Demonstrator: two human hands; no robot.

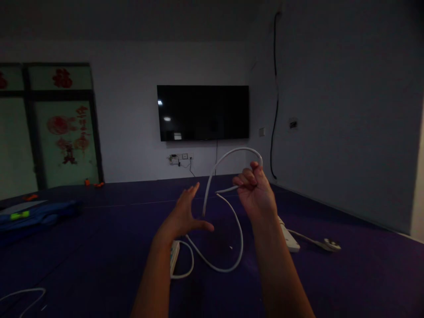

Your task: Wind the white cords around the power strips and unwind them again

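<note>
A white cable (pixel 238 221) loops above and across the dark purple surface (pixel 115 256). Its upper arc runs into my right hand (pixel 253 187), whose fingers are curled shut around it. Left of that arc, my left hand (pixel 187 212) is open, thumb and fingers spread apart, with the cable passing close to them; whether it touches is hard to tell. Partly behind my left wrist lies a white power strip (pixel 174 256). Another white power strip (pixel 289 238) rests beside my right forearm, partly hidden by it. A cord with a plug (pixel 329 245) extends to its right.
Blue folded cloth (pixel 39 216) with a bright yellow-green item (pixel 20 215) lies at far left. A thin white cable (pixel 26 291) is at the lower left. Small orange objects (pixel 88 182) sit near the door. A television (pixel 202 113) hangs on the back wall.
</note>
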